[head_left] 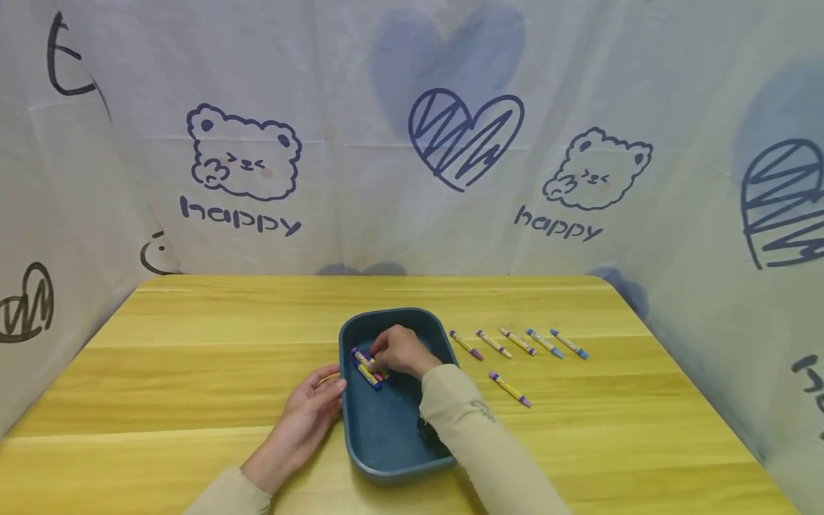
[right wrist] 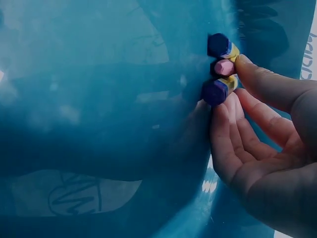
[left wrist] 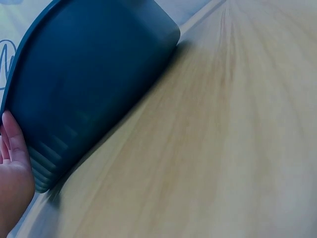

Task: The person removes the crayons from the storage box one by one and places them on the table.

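Taking the tray's middle as the clock's centre and twelve as straight away from me, my right hand [head_left: 403, 350] reaches inside the blue tray [head_left: 389, 425], thumb and fingers pinching a cluster of crayons [right wrist: 225, 68] at ten o'clock, two ends dark blue, one pink. My left hand [head_left: 305, 413] touches the rim at nine, fingers fairly straight. On the table [head_left: 219, 343], five crayons [head_left: 518, 342] line up at two o'clock; a lone yellow crayon [head_left: 510, 390] lies at three.
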